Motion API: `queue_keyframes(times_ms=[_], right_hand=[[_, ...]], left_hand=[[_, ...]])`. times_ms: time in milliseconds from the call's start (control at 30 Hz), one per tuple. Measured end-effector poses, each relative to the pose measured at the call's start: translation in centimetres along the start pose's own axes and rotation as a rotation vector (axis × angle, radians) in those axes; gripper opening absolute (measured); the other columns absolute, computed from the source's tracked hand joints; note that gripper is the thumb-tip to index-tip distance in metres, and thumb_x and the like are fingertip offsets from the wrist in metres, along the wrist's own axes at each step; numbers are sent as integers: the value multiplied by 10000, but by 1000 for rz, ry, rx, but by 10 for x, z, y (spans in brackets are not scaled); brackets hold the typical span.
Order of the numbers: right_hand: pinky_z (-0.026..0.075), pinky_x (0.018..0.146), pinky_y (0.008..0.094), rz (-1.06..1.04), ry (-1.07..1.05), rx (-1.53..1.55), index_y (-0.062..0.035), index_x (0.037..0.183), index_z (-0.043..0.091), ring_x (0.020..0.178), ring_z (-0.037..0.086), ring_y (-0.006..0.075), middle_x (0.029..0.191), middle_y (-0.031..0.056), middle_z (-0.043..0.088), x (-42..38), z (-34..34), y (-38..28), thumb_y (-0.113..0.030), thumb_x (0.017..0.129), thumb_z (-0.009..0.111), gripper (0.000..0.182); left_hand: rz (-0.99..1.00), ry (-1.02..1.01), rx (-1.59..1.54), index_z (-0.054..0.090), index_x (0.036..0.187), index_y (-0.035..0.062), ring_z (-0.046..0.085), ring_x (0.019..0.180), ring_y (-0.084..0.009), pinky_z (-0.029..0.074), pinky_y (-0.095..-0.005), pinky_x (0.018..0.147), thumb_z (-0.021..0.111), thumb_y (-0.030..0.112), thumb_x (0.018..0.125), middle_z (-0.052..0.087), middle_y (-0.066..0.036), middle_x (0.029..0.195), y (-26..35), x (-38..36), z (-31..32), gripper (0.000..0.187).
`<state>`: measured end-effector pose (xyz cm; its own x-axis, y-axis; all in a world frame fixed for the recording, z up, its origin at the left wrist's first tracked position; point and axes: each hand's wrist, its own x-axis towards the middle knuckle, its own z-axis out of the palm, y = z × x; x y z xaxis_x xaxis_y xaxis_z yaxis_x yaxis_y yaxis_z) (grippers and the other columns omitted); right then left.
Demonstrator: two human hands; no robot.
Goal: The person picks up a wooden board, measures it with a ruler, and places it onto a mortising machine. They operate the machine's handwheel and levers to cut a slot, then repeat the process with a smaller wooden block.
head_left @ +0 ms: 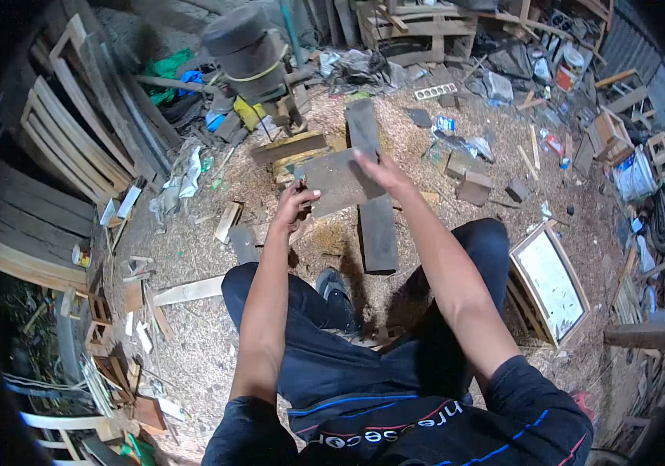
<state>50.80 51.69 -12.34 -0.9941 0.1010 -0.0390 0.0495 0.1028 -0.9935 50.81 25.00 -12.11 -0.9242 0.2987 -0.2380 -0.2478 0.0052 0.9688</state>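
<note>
A flat, greyish-brown wooden board (pixel 340 183) is held up in front of me, between both hands. At its left edge, my left hand (pixel 296 205) grips it with the thumb on the face and the fingers behind. My right hand (pixel 383 172) is closed on the upper right corner, thumb on top. Beneath the board lies a long dark plank (pixel 379 237), running away from me on the ground. Just beyond the board is a wooden block (pixel 290 146) with a thin upright piece at its edge.
Sawdust and wood scraps cover the ground. A framed white panel (pixel 551 286) stands by my right knee. Curved wooden pieces (pixel 68 144) lean at the left. A dark drum (pixel 243 50) stands at the back, and offcuts such as a wood block (pixel 474 188) lie right.
</note>
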Motion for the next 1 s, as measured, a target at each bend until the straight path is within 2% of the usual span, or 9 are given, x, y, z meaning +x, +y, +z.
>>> queue_keyframes(times_ms=[67, 167, 200, 333, 467, 700, 733, 867, 1000], right_hand=[[455, 953, 361, -122, -176, 11, 95, 1253, 515, 1134, 582, 317, 1208, 242, 600, -11, 12, -45, -563, 783, 704, 831], [468, 922, 367, -196, 45, -121, 84, 1191, 563, 1069, 616, 298, 1127, 235, 642, 11, 35, -54, -548, 772, 720, 775], [486, 882, 381, -190, 104, -253, 92, 1094, 619, 1005, 644, 301, 1054, 241, 665, 1, 33, -70, -537, 776, 717, 712], [500, 849, 396, -246, 118, -180, 96, 976, 658, 955, 661, 328, 982, 249, 678, -11, 45, -108, -542, 779, 704, 669], [501, 859, 405, -138, 196, -262, 111, 998, 648, 985, 654, 346, 1024, 255, 668, 28, 52, -66, -586, 777, 678, 732], [466, 932, 392, 262, -97, -398, 51, 1219, 578, 1103, 602, 322, 1184, 238, 619, 1, 54, -84, -624, 784, 653, 806], [460, 937, 381, 284, -118, -336, 33, 1229, 579, 1108, 595, 311, 1193, 222, 619, -4, 60, -80, -603, 805, 642, 767], [460, 915, 373, 411, -316, -115, 26, 1233, 577, 1101, 583, 277, 1203, 189, 611, -1, 78, -51, -522, 847, 646, 674], [475, 863, 446, 568, -427, -80, -66, 1271, 555, 1074, 570, 256, 1234, 132, 576, -6, 82, -36, -408, 890, 646, 520]], left_hand=[[-7, -35, 10, 527, 1174, 13, 602, 914, -194, 473, -294, 728, 759, 245, 735, 603, -74, 1026, 14, -16, -11, 549], [181, 266, -155, 419, 1310, -44, 597, 1045, -263, 492, -324, 849, 785, 301, 741, 563, -153, 1207, 36, -30, 15, 759], [205, 180, 200, 296, 1387, -89, 517, 1199, -343, 453, -387, 969, 789, 367, 752, 428, -249, 1374, 57, -36, 17, 923], [679, 644, 665, 432, 1320, -73, 573, 1120, -319, 421, -382, 984, 706, 503, 799, 577, -248, 1216, 37, -9, 15, 824], [221, 706, 442, 652, 1100, -39, 600, 1052, -310, 431, -408, 933, 495, 554, 913, 667, -191, 1081, 12, 1, -13, 642], [-268, 363, 136, 568, 1248, 35, 616, 1020, -241, 503, -321, 795, 528, 549, 910, 627, -100, 1173, 3, -7, -56, 616], [-179, 126, -50, 509, 1311, 45, 583, 1097, -272, 488, -378, 863, 530, 538, 912, 580, -121, 1258, 2, -15, -50, 634], [-333, 381, 133, 467, 1340, 37, 467, 1251, -309, 399, -461, 1011, 519, 505, 920, 474, -172, 1377, 14, -35, -38, 631], [-301, 327, -193, 458, 1334, 36, 507, 1191, -313, 412, -497, 999, 518, 405, 921, 499, -163, 1336, -3, -31, -52, 557]])
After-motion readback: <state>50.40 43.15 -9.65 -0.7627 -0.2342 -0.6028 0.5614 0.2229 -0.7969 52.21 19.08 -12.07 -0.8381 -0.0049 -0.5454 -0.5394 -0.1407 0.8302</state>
